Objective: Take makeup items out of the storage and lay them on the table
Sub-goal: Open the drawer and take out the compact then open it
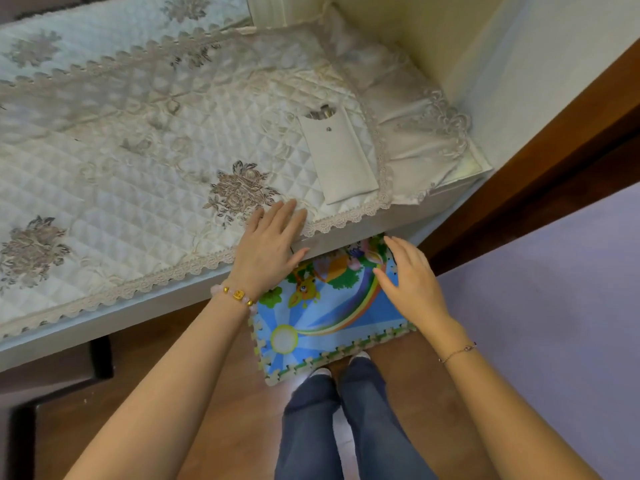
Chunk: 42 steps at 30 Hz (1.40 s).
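Observation:
A flat cream pouch (337,161) lies on the quilted table cover (138,140) near the table's right end; dark tips of several items stick out of its open top. My left hand (272,244) rests flat, fingers spread, on the table's front edge just below-left of the pouch, holding nothing. My right hand (410,278) hovers open and empty below the table edge, over a colourful foam mat (322,317).
The cover is white with lace trim and embroidered flowers (240,190). A cream wall (502,64) and a brown door frame (554,150) close the right side. A dark stool or step (62,375) stands lower left. My legs (346,427) stand on wooden floor.

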Available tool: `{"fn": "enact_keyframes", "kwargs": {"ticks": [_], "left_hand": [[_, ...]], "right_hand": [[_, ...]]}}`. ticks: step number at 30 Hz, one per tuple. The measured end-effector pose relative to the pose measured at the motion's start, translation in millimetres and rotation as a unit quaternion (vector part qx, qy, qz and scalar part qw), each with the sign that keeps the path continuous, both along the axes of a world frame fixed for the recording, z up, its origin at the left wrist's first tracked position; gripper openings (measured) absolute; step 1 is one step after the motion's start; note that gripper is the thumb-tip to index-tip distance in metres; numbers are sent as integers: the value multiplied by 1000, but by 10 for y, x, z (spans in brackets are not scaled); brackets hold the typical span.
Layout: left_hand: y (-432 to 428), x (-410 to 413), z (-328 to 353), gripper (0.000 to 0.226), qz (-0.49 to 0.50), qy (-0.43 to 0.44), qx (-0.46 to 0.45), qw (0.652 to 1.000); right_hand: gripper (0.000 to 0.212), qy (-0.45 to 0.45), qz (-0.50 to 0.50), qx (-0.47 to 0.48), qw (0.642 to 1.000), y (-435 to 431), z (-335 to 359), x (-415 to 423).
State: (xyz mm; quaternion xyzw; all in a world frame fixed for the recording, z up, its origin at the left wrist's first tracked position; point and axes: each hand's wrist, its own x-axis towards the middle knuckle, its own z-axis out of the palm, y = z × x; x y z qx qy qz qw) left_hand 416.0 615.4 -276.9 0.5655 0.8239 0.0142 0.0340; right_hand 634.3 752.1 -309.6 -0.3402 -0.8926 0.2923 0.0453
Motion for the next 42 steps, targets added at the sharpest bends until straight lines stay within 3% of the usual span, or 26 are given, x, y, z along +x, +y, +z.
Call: {"fn": "enact_keyframes", "kwargs": {"ticks": [3, 5, 7, 9, 12, 15, 20, 23, 30, 34, 42], "left_hand": [[31, -51, -79, 62, -16, -2, 3, 1000], [52, -103, -110, 64, -28, -6, 6, 1000], [80, -163, -139, 63, -42, -13, 20, 999], [100, -214, -156, 61, -54, -21, 36, 998], [99, -268, -189, 62, -68, -26, 54, 996], [79, -284, -206, 65, -80, -25, 56, 995], [52, -309, -251, 68, -96, -21, 49, 994], [38, -316, -255, 69, -102, -25, 50, 993], [-39, -304, -232, 67, -127, -34, 59, 990], [-130, -258, -195, 66, -129, -42, 61, 989], [-247, -175, -194, 76, -126, -23, 33, 991]], "right_hand": [[59, 18, -80, -103, 991, -72, -189, -31], [56, 64, -172, -243, 953, -107, -298, -141], [49, 141, -268, -415, 858, -119, -395, -311], [44, 213, -343, -555, 727, -107, -501, -480], [50, 280, -403, -673, 554, -101, -645, -704], [57, 308, -431, -702, 475, -133, -737, -859], [60, 337, -448, -717, 416, -219, -830, -1030], [57, 350, -451, -718, 397, -255, -844, -1101], [54, 361, -470, -701, 396, -365, -935, -1053], [58, 353, -486, -690, 405, -480, -991, -810], [59, 351, -528, -668, 390, -836, -987, -172]]}}
